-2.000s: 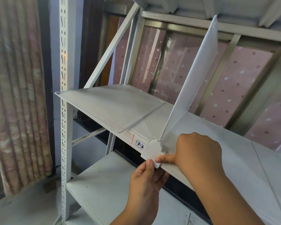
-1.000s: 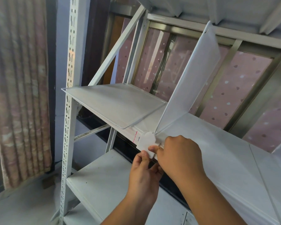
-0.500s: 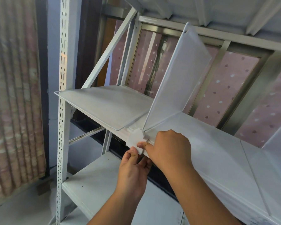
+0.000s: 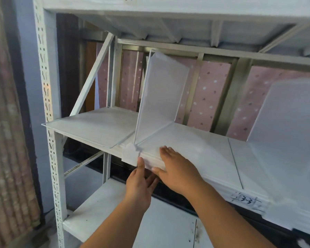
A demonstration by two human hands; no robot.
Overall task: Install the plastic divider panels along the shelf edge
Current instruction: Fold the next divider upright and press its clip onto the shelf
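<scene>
Fig.: my hands at the shelf [image 4: 195,151] front edge, w/ one divider [image 4: 161,97] standing upright on the shelf, running front to back, its clip [image 4: 131,153] hooked over the front lip. My left hand [image 4: 140,187] is below the edge, fingers spread and loose, thumb tip touching or just beside the clip's lower corner; it grips nothing. My right hand [image 4: 175,170] lies flat, palm down, on the shelf top just right of the divider, fingers extended, thumb under the lip; also grasping nothing. Progress, as I judge it: this divider looks seated, since it stands w/o either hand holding it. A 2nd divider [image 4: 284,122] stands well apart to the right, past the "3-3" label [image 4: 247,199], so at least two panels appear in. A flat panel [image 4: 97,127] lies on the shelf's left end, overhanging the corner beside the post [image 4: 48,104]; prob. one yet to be mounted, though I cannot tell for sure. Vs. the frame half a sec. ago: both hands were then pinched together on the clip, pressing it onto the lip; now they have let go and opened. The divider leaned more to the right in the frame then and reads closer to vertical now, though the view has also shifted.
</scene>
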